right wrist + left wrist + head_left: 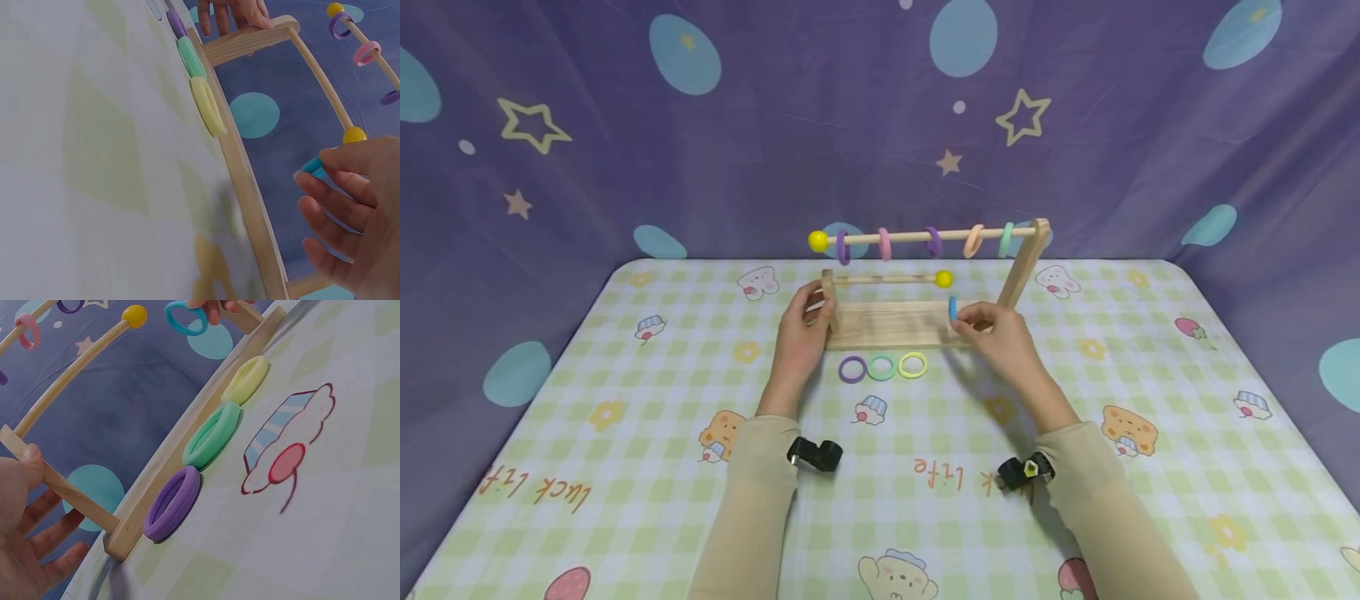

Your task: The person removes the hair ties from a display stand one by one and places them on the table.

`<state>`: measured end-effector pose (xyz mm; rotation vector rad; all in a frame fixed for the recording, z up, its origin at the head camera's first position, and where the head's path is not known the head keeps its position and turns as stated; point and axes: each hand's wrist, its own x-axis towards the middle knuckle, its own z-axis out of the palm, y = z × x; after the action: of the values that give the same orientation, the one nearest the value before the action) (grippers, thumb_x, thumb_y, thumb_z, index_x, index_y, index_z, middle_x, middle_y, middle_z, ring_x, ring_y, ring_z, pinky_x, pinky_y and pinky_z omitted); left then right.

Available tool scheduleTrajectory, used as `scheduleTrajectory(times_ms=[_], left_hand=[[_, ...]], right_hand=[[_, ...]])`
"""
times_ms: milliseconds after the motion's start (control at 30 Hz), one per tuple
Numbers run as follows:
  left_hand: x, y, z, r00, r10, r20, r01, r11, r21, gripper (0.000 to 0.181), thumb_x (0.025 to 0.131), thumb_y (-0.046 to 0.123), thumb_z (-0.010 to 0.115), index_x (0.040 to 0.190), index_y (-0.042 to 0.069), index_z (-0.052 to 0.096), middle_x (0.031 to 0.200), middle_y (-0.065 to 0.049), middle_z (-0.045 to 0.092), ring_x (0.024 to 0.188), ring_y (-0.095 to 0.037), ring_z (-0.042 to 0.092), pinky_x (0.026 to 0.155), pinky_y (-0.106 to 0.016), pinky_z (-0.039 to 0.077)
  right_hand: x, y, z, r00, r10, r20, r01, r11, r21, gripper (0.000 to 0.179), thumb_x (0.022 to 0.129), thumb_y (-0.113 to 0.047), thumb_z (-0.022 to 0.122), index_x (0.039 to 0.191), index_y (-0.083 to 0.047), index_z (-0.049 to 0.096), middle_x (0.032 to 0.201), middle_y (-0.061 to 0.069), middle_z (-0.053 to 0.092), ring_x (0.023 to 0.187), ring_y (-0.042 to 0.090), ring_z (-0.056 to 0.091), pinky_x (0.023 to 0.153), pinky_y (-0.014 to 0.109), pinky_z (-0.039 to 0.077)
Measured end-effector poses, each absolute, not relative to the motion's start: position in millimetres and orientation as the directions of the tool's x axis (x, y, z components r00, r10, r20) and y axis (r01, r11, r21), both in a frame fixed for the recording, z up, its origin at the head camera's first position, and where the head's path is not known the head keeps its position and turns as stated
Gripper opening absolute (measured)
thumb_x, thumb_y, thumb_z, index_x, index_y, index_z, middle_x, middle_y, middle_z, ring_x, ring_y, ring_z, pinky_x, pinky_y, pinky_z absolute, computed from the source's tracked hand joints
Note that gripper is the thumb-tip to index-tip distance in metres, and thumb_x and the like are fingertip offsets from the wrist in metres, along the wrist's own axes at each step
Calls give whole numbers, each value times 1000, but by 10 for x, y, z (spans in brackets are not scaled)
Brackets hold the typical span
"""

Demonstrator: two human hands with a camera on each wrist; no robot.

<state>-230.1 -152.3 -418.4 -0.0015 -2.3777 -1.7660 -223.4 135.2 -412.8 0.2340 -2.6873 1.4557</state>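
A wooden two-rod stand (887, 327) sits on the table. At its left end, my left hand (801, 337) holds the short upright (78, 497) between thumb and fingers. My right hand (1006, 343) pinches a blue hair tie (953, 308) between thumb and index finger, a little below and right of the yellow ball (943, 279) tipping the lower rod (887, 280). That rod carries no ties. On the tablecloth before the base lie a purple hair tie (164, 525), a green one (212, 447) and a yellow one (247, 384), in a row.
Several hair ties, among them a pink one (885, 245) and an orange one (973, 242), hang on the upper rod (910, 237), which a tall right upright (1024, 267) supports. Behind the checked tablecloth (647, 400) hangs a purple curtain (820, 125).
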Motion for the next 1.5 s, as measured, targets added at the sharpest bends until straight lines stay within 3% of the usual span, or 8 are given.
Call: scheduleTrajectory(times_ms=[467, 967, 1500], left_hand=[[-2287, -1540, -4183, -983, -111, 145, 107, 295, 949, 47, 102, 23, 55, 145, 7, 46, 140, -20, 52, 123, -34, 55, 97, -41, 50], [-2303, -1526, -4193, -983, -113, 143, 103, 298, 949, 47, 102, 24, 55, 146, 7, 46, 141, -19, 51, 126, -33, 53, 101, -40, 47], [-2312, -1527, -4209, -981, -113, 158, 117, 308, 944, 46, 102, 23, 56, 145, 8, 46, 139, -18, 53, 124, -33, 54, 102, -39, 47]], right_hand=[[-2220, 1388, -4168, -973, -222, 62, -182, 579, -794, 11, 91, -10, 71, 98, -3, 74, 89, 9, 72, 83, 23, 65, 78, 38, 54], [-2214, 1426, -4162, -963, -271, 1, -181, 640, -747, 12, 92, -15, 71, 98, -5, 74, 87, 6, 71, 84, 22, 67, 82, 42, 54], [-2189, 1442, -4173, -941, -337, -8, -247, 707, -663, 8, 88, -14, 74, 93, -9, 76, 81, -2, 71, 74, 15, 63, 76, 39, 53]])
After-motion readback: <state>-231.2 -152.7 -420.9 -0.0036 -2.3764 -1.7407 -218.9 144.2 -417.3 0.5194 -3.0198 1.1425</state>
